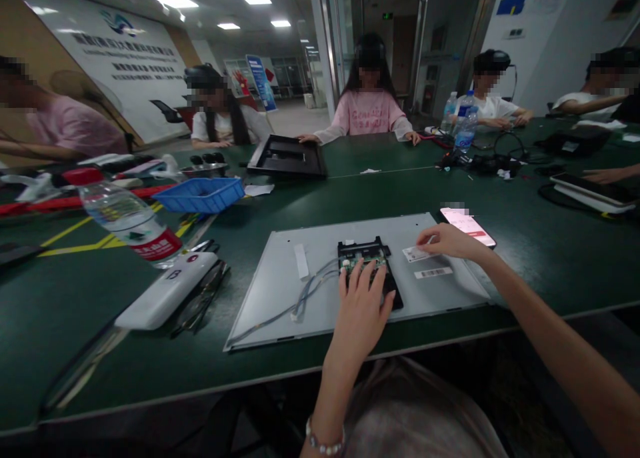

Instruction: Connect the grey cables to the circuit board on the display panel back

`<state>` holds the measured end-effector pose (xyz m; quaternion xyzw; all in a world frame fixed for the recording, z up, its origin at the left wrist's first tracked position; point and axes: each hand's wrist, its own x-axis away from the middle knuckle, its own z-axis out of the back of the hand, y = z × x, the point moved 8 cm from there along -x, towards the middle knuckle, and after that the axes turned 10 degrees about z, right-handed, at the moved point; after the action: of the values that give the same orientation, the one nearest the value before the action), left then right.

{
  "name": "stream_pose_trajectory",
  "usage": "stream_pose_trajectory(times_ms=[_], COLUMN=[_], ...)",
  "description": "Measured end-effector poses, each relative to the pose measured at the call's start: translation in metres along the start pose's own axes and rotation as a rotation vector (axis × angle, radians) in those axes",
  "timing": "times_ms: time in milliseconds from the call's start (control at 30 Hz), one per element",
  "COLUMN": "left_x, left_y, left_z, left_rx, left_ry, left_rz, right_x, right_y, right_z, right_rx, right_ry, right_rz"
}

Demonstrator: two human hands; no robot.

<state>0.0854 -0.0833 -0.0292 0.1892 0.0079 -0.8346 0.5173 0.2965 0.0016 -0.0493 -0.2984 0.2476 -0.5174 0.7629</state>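
Note:
A flat grey metal panel [280, 298] lies on the green table in front of me. On it rests a black frame [395, 288] with a green circuit board, and grey cables run from its left side. My left hand [363, 288] lies over the board with its fingers spread. At the panel's right part, my right hand [443, 241] has its fingertips pinched at a white label [414, 253]. Just below that label is a barcode sticker [433, 273]. A white strip [301, 261] sits left of the black frame.
On the left stand a water bottle [133, 218], a white case [167, 291], glasses [203, 298] and a blue basket [200, 195]. A lit phone [467, 227] lies beyond my right hand. A black tray [287, 157] is at the far side, where several people sit.

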Motion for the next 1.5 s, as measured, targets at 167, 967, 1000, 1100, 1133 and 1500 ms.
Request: stream_pose_trajectory(times_ms=[167,967,1000,1100,1133,1500], left_x=[-0.001,-0.002,-0.002,-0.001,-0.001,0.003], left_y=[0.000,0.014,0.014,0.013,0.013,0.012], left_z=[-0.002,0.000,-0.001,-0.002,-0.002,-0.001], left_rx=[0.001,-0.094,-0.090,-0.081,-0.078,-0.064], left_ry=[-0.018,0.030,0.032,0.034,0.034,0.042], left_rz=[0.009,-0.006,-0.004,0.002,0.003,0.009], right_x=[-0.008,0.017,0.019,0.024,0.026,0.037], right_y=[-0.020,-0.067,-0.068,-0.068,-0.068,-0.067], right_z=[-0.035,-0.051,-0.052,-0.054,-0.055,-0.053], right_rx=[-0.271,0.107,0.116,0.157,0.182,0.210], right_ry=[-0.116,0.133,0.141,0.180,0.190,0.258], right_rz=[0.006,0.301,0.307,0.331,0.348,0.368])
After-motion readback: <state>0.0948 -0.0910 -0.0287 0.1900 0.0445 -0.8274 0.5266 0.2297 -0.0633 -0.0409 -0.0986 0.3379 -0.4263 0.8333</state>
